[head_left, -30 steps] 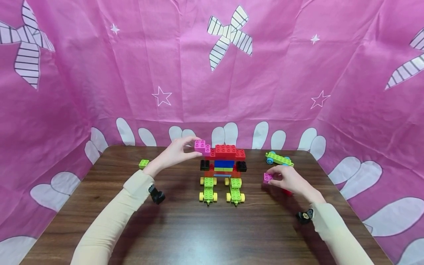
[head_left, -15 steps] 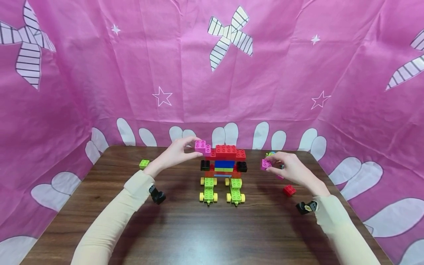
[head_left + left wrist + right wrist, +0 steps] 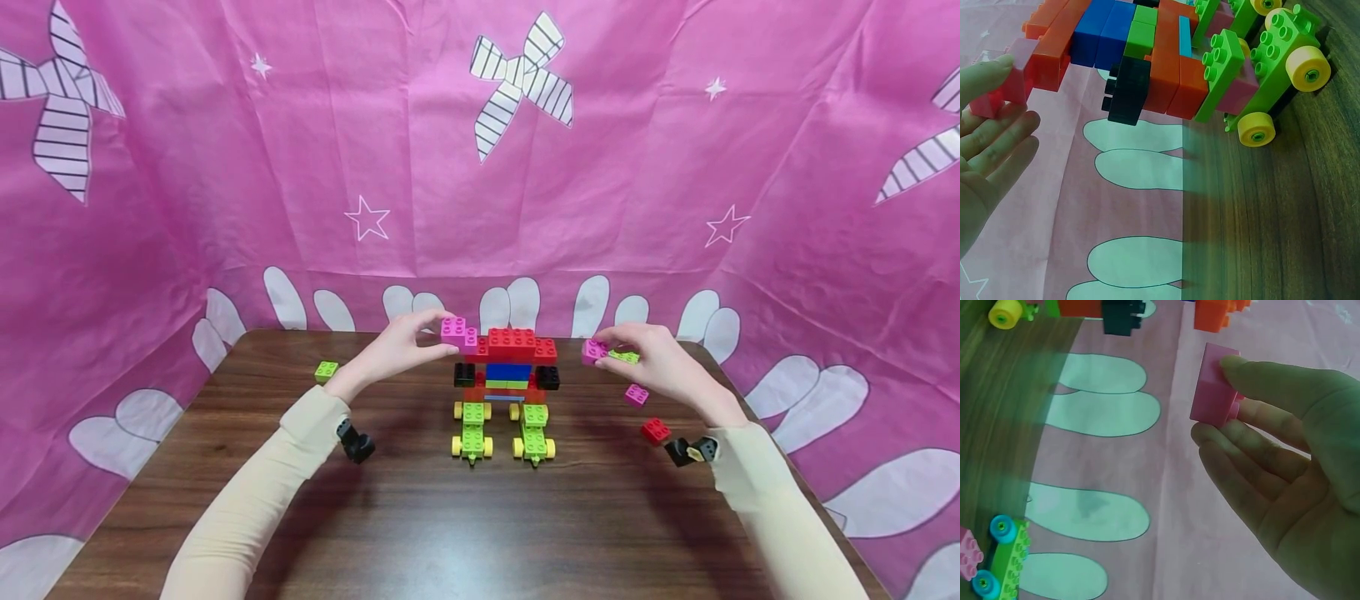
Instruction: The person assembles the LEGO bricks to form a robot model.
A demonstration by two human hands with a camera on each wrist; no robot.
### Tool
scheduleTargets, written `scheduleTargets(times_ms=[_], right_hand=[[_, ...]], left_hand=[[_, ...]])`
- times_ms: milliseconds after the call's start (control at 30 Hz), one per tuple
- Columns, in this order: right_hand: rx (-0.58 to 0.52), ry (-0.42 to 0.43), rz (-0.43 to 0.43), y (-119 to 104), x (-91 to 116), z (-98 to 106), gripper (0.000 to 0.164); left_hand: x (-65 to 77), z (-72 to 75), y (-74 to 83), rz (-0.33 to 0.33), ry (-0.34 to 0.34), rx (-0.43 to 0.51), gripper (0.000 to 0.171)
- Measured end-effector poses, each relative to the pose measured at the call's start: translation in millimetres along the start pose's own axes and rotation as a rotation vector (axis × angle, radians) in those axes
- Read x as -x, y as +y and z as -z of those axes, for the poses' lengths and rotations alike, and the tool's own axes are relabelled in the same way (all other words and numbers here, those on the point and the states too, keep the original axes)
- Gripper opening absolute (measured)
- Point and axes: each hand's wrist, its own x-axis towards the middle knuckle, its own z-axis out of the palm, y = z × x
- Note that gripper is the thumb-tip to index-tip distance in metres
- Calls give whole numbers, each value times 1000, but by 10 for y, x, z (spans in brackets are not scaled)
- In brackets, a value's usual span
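Observation:
A toy figure of building bricks (image 3: 512,342) stands mid-table, with red bricks on top, blue and lime in its middle, a black brick at each side and lime wheeled bases (image 3: 472,443) below. My left hand (image 3: 400,347) pinches two stepped pink bricks (image 3: 1020,70) against its upper left end, thumb on one side and fingers underneath. To the figure's right, my right hand (image 3: 660,360) holds a pink brick (image 3: 1216,386) between thumb and fingers, at about the height of the red top. In the right wrist view a gap shows between that brick and the figure's red end.
On the right of the wooden table (image 3: 480,533) lie a loose pink brick (image 3: 637,394) and a red brick (image 3: 656,430). A lime wheeled base (image 3: 1010,561) sits behind my right hand. One lime brick (image 3: 326,371) lies at left. Pink cloth (image 3: 450,208) hangs behind.
My right hand has risen from near the tabletop and moved slightly left with the pink brick, uncovering the red and pink bricks below. The left hand holds its place.

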Motion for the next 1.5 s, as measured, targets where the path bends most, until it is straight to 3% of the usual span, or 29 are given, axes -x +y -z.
scheduleTargets(times_ms=[567,1100,1500], right_hand=[[-58,-34,47,-188,-250,98,35],[-105,-58,94,-228,-359,2,33],[-105,-68,73,-253,-389,-44,34]], left_hand=[[6,8,-16,-7,11,-18,41],[-6,-7,-32,-2,11,-21,41],[-2,-3,-25,-20,10,-24,41]])
